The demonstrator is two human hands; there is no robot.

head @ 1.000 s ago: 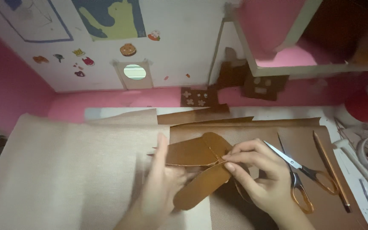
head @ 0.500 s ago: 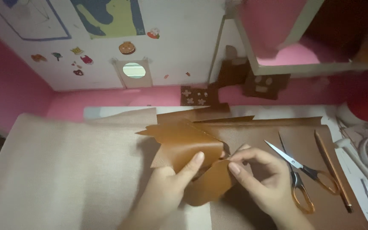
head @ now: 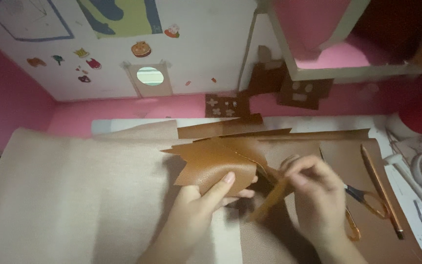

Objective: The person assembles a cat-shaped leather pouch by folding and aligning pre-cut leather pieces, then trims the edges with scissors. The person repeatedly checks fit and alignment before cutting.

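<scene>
Left hand (head: 206, 200), centre of frame: thumb on top, fingers under, clamped on a curved piece of brown leather (head: 216, 166) lifted off the table. A stitched seam or edge seems to run along the piece's right side; too blurred to be sure.

Right hand (head: 316, 195), just right of centre: fingers pinched together on a narrow brown strip (head: 269, 200) that slants down toward lower centre. Motion blur here, so I cannot tell whether the strip is joined to the held piece or only lies beside it.

Lower right: scissors (head: 362, 205) with orange handles lie partly under the right hand, untouched. A long thin brown tool (head: 382, 193) lies just beyond them.

Under everything, a pale sheet (head: 74, 195) covers the left half of the frame; more brown leather offcuts (head: 230, 128) fan out above centre.

Progress, as judged: pieces already cut, shaping or joining in hand, unfinished.
</scene>
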